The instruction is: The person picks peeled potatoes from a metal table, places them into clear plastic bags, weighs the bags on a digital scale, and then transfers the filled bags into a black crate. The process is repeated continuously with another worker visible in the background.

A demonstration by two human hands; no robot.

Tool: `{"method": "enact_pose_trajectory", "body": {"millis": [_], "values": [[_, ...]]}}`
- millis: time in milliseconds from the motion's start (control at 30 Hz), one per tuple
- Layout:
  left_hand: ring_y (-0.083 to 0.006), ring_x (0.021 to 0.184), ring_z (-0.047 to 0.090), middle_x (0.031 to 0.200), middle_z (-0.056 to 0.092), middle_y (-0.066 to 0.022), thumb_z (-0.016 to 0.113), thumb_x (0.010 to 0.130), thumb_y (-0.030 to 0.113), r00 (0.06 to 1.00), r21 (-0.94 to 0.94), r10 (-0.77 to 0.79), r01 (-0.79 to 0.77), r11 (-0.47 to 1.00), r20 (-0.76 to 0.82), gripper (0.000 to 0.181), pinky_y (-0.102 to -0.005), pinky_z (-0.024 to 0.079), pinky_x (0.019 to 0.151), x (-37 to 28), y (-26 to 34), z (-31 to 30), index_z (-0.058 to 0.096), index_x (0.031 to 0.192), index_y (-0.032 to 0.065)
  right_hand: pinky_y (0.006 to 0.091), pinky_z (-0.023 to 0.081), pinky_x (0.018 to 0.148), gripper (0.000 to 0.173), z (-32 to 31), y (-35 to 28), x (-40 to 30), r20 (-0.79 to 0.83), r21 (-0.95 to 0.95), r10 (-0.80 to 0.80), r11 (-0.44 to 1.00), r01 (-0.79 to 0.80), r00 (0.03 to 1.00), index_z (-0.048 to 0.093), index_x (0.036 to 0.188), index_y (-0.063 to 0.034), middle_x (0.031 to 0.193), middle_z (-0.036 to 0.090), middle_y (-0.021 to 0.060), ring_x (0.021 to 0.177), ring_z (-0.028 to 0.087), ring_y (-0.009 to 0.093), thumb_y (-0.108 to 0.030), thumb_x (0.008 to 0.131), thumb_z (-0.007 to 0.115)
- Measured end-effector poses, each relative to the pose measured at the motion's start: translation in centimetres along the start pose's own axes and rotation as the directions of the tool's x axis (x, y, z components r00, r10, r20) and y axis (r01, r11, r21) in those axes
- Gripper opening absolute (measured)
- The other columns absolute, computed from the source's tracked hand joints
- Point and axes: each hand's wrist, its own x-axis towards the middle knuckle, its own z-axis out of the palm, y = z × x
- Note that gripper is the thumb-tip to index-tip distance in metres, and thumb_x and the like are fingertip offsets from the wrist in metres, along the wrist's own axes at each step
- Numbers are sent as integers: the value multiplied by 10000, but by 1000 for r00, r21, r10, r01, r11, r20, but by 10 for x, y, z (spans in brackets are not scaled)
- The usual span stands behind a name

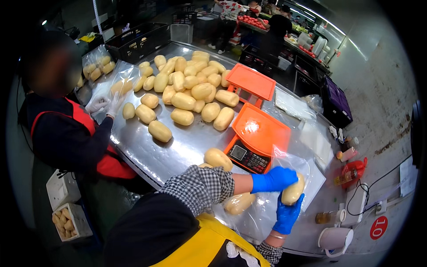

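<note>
My right hand [289,213], in a blue glove, cups a pale yellow root vegetable [293,191] from below. Against its upper left side rests my left hand [275,180], also blue-gloved, with curled fingers; whether they pinch any plastic cannot be seen. Clear plastic bag film [292,160] spreads behind the vegetable, over a stack of white sheets [315,185]. Under my left forearm lies a bagged root vegetable [239,203] in clear plastic. Just beyond my left sleeve sits a loose root vegetable [218,159], with another partly hidden beside it.
An orange digital scale [260,128] stands ahead of my hands, a second orange scale [252,81] behind it. Many root vegetables [190,81] cover the steel table [140,147]. To the left, a co-worker's gloved hands [106,104] handle a bag. A pink jug [333,237] stands right.
</note>
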Motion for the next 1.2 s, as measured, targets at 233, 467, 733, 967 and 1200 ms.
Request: {"method": "enact_pose_trajectory", "body": {"millis": [233, 467, 733, 967, 1200], "values": [[-245, 684, 614, 749, 582, -80, 594, 728, 184, 974, 237, 214, -192, 952, -70, 91, -354, 480, 526, -11, -19, -55, 588, 790, 116, 314, 366, 996, 382, 22, 72, 45, 196, -272, 4, 961, 51, 981, 417, 1282, -110, 1222, 496, 46, 1151, 468, 160, -329, 969, 418], [-240, 717, 605, 721, 561, -69, 598, 717, 175, 959, 8, -91, 97, 995, -267, 55, -336, 456, 522, -31, -67, -48, 584, 734, 124, 304, 423, 932, 368, 40, 90, 102, 323, -298, 103, 954, -2, 941, 427, 1281, -47, 1193, 530, 66, 1062, 522, 168, -246, 972, 410], [-277, 567, 570, 627, 546, -125, 485, 867, 232, 843, 128, -426, 486, 864, -328, 281, -391, 448, 511, -56, -96, -67, 591, 1028, 28, 368, 401, 967, 464, 55, 110, 153, 223, -528, 99, 849, 35, 970, 396, 1330, -45, 1310, 454, 119, 1147, 481, 237, -252, 936, 525], [-240, 603, 619, 638, 584, -123, 343, 947, 371, 501, -475, -739, 836, 276, 451, 614, -328, 520, 640, -54, -102, -39, 97, 1431, 85, 360, 322, 1041, 627, 98, 142, 165, 187, -759, -200, 593, 270, 962, 255, 1397, -23, 1351, 394, 150, 1213, 425, 265, -287, 916, 557], [-202, 580, 568, 697, 564, -101, 428, 860, 117, 739, -273, -598, 672, 689, 310, 825, -321, 477, 564, -67, -107, -24, -137, 1451, 224, 348, 418, 872, 507, 63, 120, 200, 499, -862, -27, -112, 494, 866, 403, 1279, 48, 1191, 532, 158, 1027, 527, 241, -314, 937, 501]]}}
